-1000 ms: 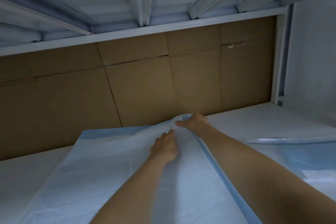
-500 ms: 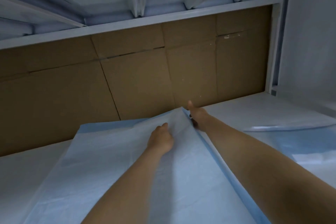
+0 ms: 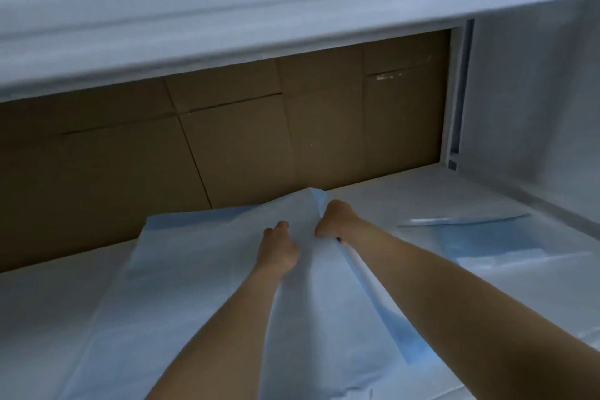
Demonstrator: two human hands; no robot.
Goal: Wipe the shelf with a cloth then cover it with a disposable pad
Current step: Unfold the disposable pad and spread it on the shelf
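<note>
- Both hands now sit nearer the pad's far edge than a second ago.
- Left hand (image 3: 280, 248): grip curled, bunching the disposable pad (image 3: 201, 286).
- Right hand (image 3: 337, 217): grip pinching its raised blue edge.
- Pad: on the shelf (image 3: 406, 195), under both grips; seemingly light, limp, crease-prone; best held at corners.

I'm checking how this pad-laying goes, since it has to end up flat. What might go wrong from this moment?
Likely risks:
1. The pad is humped at its far edge, where the left hand and right hand bunch it; a crease may stay.
2. Its right border is folded over, blue side up, and could be pressed down that way.
3. It may overlap the other pad unevenly.
</note>
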